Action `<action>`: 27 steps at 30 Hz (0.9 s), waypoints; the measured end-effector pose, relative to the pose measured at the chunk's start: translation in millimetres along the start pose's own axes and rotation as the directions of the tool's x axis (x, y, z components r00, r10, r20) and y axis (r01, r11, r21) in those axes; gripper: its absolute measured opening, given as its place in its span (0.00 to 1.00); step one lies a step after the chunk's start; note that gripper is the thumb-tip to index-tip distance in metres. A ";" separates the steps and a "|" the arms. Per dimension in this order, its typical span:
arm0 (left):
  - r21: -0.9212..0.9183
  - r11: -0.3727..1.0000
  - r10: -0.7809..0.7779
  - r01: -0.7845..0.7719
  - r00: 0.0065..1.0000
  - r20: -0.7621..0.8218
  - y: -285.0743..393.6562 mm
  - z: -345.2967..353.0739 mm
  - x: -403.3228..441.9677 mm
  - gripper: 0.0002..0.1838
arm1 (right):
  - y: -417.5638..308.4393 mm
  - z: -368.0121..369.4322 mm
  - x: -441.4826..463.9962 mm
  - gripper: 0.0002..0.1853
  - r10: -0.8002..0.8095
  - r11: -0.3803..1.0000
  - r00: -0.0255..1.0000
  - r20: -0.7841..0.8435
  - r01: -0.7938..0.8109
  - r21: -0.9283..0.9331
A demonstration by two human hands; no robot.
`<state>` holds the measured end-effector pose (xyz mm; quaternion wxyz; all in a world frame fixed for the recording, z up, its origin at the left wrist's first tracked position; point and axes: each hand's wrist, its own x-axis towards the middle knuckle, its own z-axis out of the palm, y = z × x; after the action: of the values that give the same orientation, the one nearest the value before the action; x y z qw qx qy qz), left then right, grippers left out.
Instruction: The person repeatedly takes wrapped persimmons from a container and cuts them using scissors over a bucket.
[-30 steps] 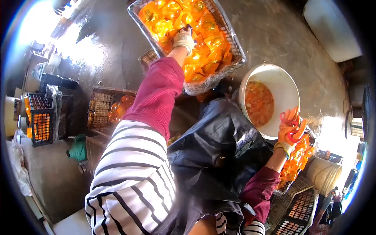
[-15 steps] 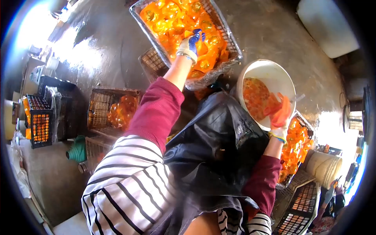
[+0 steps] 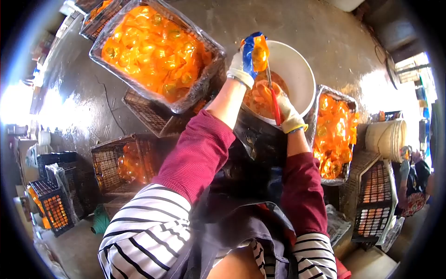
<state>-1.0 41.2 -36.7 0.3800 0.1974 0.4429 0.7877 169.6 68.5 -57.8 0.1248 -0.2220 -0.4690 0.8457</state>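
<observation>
My left hand (image 3: 241, 65), in a white glove with blue fingers, grips an orange bell pepper (image 3: 260, 53) above the rim of a white bucket (image 3: 296, 69). In my right hand (image 3: 285, 109), in a white glove with orange fingers, is a red-handled knife (image 3: 277, 110). Its blade points up and reaches the underside of the pepper; whether it has cut in, I cannot tell. Wet orange-red scraps partly fill the bucket, behind my right fingers. At the upper left, a plastic-lined crate (image 3: 134, 87) is heaped with orange peppers (image 3: 155, 51).
On the right stands another lined crate (image 3: 319, 104) of orange peppers (image 3: 333, 135). A cream bucket (image 3: 383, 139) and stacked crates (image 3: 371, 204) are beyond it. Lower left, a brown crate (image 3: 104, 169) holds some peppers. Another person (image 3: 416, 181) is at the far right.
My left hand has come from the pepper crate to the bucket with a pepper in it. My right hand has moved inward, and the knife now shows clearly. The view has turned to the right.
</observation>
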 end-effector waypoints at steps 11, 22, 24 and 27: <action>-0.071 0.997 -0.018 0.024 0.996 0.084 -8.4 8.3 1.0 0.19 | -8.1 0.1 -1.7 0.17 -0.074 0.962 0.962 -0.264 -0.001 -0.273; 0.031 0.939 -0.343 0.342 0.934 0.100 4.8 5.6 -10.9 0.23 | -19.2 3.2 -9.3 0.17 -0.068 0.913 0.932 -0.355 -0.085 -0.399; 0.349 0.900 -0.323 0.262 0.938 0.128 -19.9 -0.3 -3.3 0.22 | -2.4 -16.9 4.2 0.18 -0.118 0.921 0.920 -0.375 -0.039 -0.387; 0.531 0.845 -0.181 0.059 0.967 0.181 -60.8 -22.5 16.7 0.20 | 9.1 -33.0 18.7 0.19 -0.265 0.803 0.892 -0.367 -0.007 -0.596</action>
<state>-0.5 61.2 -100.5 0.4085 0.3521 0.6055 0.5853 169.5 95.8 -85.5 0.2102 -0.3980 -0.6797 0.5791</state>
